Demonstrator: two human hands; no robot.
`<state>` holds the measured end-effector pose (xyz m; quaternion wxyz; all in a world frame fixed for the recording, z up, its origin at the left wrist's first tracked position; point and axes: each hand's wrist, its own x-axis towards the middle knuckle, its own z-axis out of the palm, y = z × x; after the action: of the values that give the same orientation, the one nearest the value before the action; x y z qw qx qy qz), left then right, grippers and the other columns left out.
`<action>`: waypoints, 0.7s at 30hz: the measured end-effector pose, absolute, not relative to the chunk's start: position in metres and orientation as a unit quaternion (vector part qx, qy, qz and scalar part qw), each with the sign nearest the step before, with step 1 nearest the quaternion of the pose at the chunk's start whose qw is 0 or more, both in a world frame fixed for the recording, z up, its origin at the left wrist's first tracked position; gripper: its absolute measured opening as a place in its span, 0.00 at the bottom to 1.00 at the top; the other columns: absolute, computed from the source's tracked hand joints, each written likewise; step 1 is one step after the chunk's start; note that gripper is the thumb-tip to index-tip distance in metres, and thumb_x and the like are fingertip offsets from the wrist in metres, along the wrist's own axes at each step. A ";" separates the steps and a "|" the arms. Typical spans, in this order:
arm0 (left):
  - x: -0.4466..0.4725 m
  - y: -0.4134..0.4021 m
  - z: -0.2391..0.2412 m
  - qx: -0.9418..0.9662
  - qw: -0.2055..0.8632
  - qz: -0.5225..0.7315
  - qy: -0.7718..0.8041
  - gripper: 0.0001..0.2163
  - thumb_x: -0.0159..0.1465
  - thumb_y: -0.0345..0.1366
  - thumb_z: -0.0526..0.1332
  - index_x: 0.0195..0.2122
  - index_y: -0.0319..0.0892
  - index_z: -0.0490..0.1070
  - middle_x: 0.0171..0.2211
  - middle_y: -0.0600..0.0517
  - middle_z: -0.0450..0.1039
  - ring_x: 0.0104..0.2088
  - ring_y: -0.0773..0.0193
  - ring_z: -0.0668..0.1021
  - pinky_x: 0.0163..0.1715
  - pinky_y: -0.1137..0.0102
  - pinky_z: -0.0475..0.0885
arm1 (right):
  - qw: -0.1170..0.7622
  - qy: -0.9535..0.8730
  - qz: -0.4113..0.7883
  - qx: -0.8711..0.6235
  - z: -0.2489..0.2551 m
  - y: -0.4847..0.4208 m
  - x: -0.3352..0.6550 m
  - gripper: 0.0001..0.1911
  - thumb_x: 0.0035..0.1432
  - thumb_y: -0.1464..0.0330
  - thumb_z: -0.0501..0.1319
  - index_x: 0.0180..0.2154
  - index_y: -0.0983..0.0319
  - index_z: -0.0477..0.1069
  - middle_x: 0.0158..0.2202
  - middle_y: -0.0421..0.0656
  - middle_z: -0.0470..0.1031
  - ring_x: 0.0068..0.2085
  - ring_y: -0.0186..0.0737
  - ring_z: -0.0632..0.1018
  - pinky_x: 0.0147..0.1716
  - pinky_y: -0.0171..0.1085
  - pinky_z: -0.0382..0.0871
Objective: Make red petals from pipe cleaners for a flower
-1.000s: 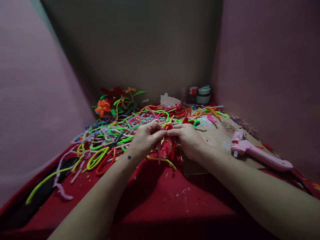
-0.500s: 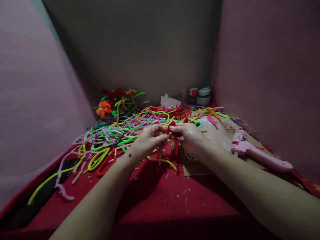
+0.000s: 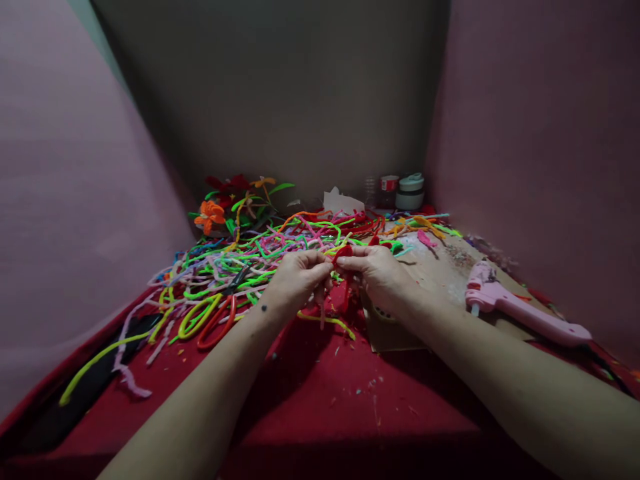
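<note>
My left hand (image 3: 299,279) and my right hand (image 3: 379,275) meet above the red cloth (image 3: 320,393), both pinching a red pipe cleaner (image 3: 343,253) bent into a small loop between the fingertips. Its loose end hangs down between the hands. A big tangle of coloured pipe cleaners (image 3: 250,260) lies just behind and to the left of my hands. A yellow-green pipe cleaner (image 3: 330,323) lies on the cloth below them.
A pink glue gun (image 3: 520,312) rests on a cardboard sheet (image 3: 440,273) at the right. Pipe-cleaner flowers (image 3: 220,207) stand at the back left, small jars (image 3: 407,190) at the back right. Pink walls close in on both sides.
Both hands have stayed together and shifted slightly, working the red pipe cleaner; the loop now sits on top between the fingertips.
</note>
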<state>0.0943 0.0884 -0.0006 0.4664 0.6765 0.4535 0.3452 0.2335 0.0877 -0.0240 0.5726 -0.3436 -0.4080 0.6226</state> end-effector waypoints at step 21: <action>0.096 0.088 -0.002 0.682 0.367 0.410 0.482 0.04 0.57 0.32 0.54 0.25 0.41 0.62 0.12 0.60 0.64 0.08 0.72 0.65 0.07 0.78 0.57 | 0.485 -0.509 0.593 -0.392 -0.022 0.078 0.233 0.06 0.41 0.71 0.62 0.19 0.63 0.65 0.12 0.34 0.61 0.14 0.27 0.60 0.12 0.30 0.50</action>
<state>0.0962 0.0885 -0.0018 0.3673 0.6817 0.4819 0.4100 0.2326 0.0782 -0.0225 0.4849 -0.3919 -0.5090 0.5935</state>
